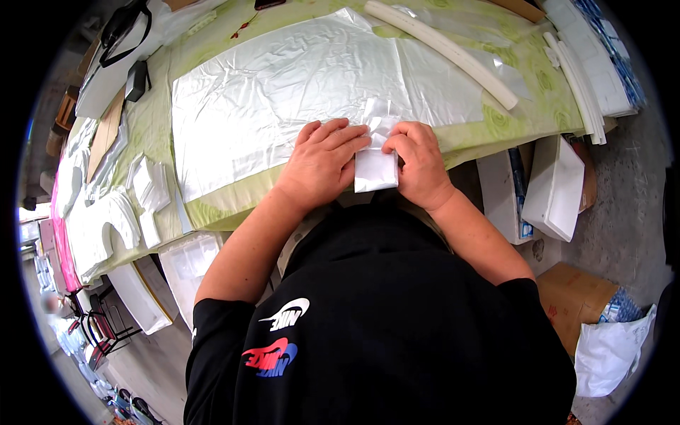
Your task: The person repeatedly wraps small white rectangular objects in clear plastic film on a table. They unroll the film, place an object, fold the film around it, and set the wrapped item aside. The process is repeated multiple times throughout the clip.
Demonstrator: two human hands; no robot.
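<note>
Both hands at the near bench edge, close to the body. Left hand [322, 159] lies flat, fingers spread forward, pressing on the small white packet [375, 170]. Right hand [419, 161] is curled, fingertips pinching the packet's crumpled film top. The packet sits between the two hands, its lower end over the bench [212, 212] edge.

Handling, as a judgement: the packet looks light and fairly flat, wrapped in thin film that wrinkles and is probably slippery. The body seems stiff enough to hold its rectangle; the film top is soft. Best held by the long sides with thumb and fingers, not by the loose film, which may slide or tear.

Just beyond the hands: a large clear plastic sheet [297, 92], creased, spread over the green-patterned cloth. It lies under or touching the packet's top end; cannot tell which. It could snag or drag along with any push forward.

Further off: a long curved white foam strip [446, 51] across the far right; stacked white foam pieces [581, 78] at the right end; cut foam shapes [120, 212] at the left end. Well apart from the hands.

Below the bench at right: white boxes [556, 188], a cardboard box [574, 297], a white bag [613, 350] on the floor.
</note>
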